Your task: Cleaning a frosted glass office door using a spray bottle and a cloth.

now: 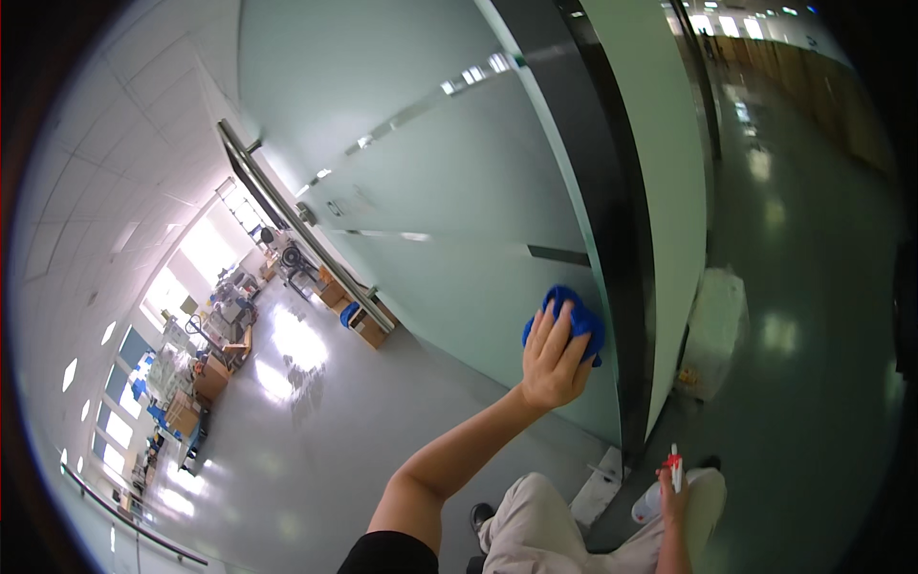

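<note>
My left hand [554,364] presses a bunched blue cloth [566,316] against the lower part of a frosted glass door [459,287], close to its dark frame [609,215]. The fingers are spread over the cloth. Low on the right, beside my knee, my right hand [673,495] is closed around the neck of a spray bottle [647,504] with a red and white trigger head [674,463]. A dark strip [558,255] lies on the glass above the cloth.
A long metal door handle [301,229] stands at the door's left edge. Cardboard boxes [369,331] sit beyond it on the grey floor. A metal floor plate [597,488] lies near my feet, and a plastic-wrapped object [713,333] stands right of the frame.
</note>
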Available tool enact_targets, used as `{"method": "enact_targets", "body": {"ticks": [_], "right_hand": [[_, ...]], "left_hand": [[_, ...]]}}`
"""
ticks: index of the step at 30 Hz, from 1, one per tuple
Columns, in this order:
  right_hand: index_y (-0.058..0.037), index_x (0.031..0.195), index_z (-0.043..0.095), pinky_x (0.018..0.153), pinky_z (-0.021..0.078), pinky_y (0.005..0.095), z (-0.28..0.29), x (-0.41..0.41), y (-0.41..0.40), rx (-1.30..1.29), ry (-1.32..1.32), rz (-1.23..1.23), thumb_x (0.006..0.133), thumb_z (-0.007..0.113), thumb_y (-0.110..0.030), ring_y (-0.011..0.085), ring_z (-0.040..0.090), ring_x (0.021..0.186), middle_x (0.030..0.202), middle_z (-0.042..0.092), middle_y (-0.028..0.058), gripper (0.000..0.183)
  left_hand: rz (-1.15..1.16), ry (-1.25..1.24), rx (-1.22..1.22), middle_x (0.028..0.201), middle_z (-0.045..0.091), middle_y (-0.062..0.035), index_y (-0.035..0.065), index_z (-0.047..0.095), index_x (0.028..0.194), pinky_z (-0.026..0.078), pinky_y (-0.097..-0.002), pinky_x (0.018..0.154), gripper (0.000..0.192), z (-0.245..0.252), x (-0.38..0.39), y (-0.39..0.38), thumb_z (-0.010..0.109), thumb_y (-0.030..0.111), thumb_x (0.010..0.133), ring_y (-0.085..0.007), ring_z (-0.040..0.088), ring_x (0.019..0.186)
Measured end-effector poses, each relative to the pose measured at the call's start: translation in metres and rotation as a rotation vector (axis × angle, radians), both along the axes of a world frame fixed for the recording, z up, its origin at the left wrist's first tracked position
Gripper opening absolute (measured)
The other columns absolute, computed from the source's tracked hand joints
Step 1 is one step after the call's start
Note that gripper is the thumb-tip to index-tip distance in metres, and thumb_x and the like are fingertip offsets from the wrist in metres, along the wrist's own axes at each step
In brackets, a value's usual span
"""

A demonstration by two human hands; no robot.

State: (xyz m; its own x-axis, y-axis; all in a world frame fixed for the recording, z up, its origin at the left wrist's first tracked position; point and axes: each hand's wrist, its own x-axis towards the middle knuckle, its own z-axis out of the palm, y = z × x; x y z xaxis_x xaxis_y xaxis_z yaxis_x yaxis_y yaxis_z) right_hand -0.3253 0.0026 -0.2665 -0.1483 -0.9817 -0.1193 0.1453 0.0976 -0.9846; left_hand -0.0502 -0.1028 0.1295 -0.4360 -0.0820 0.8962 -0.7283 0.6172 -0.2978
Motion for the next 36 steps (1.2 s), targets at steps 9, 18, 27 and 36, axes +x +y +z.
{"method": "enact_targets", "body": {"ticks": [9,18,27,36], "right_hand": [[0.0002,0.128,0.058,0.086,0.05,0.0288,0.002,0.001,-0.014,0.047,-0.054,-0.026,0.096,0.067,-0.03,0.0147,0.065,0.097,0.106,0.066,0.0067,0.045],[-0.0012,0.131,0.058,0.086,0.049,0.0266,0.015,0.009,-0.005,-0.011,-0.088,-0.062,0.095,0.068,-0.023,0.0116,0.063,0.097,0.103,0.064,0.0037,0.044],[-0.0028,0.132,0.058,0.086,0.047,0.0239,0.015,0.008,-0.004,-0.024,-0.038,-0.106,0.094,0.069,-0.025,0.0079,0.057,0.097,0.109,0.063,0.002,0.046],[-0.0062,0.133,0.058,0.082,0.0452,0.0232,0.026,0.009,-0.005,0.015,-0.015,-0.085,0.095,0.067,-0.027,0.0065,0.054,0.091,0.103,0.062,-0.0012,0.044]], "left_hand": [[0.182,0.177,0.267,0.144,0.034,-0.0407,-0.0124,0.046,0.127,0.037,-0.0598,0.106,0.049,-0.164,-0.004,0.003,0.066,0.007,0.086,-0.0566,0.04,0.131],[0.334,0.471,0.628,0.159,0.013,-0.0314,-0.005,0.02,0.152,0.023,-0.0511,0.117,0.064,-0.204,-0.013,0.031,0.05,0.008,0.097,-0.0486,0.02,0.146],[0.149,0.419,0.272,0.157,0.014,-0.0328,-0.0059,0.021,0.152,0.023,-0.0546,0.115,0.059,-0.031,-0.013,-0.005,0.043,0.017,0.103,-0.0482,0.018,0.146],[0.011,-0.032,0.109,0.148,0.039,-0.0295,-0.0038,0.058,0.128,0.024,-0.0627,0.114,0.037,-0.147,-0.027,-0.006,0.053,0.012,0.095,-0.0514,0.03,0.14]]}}
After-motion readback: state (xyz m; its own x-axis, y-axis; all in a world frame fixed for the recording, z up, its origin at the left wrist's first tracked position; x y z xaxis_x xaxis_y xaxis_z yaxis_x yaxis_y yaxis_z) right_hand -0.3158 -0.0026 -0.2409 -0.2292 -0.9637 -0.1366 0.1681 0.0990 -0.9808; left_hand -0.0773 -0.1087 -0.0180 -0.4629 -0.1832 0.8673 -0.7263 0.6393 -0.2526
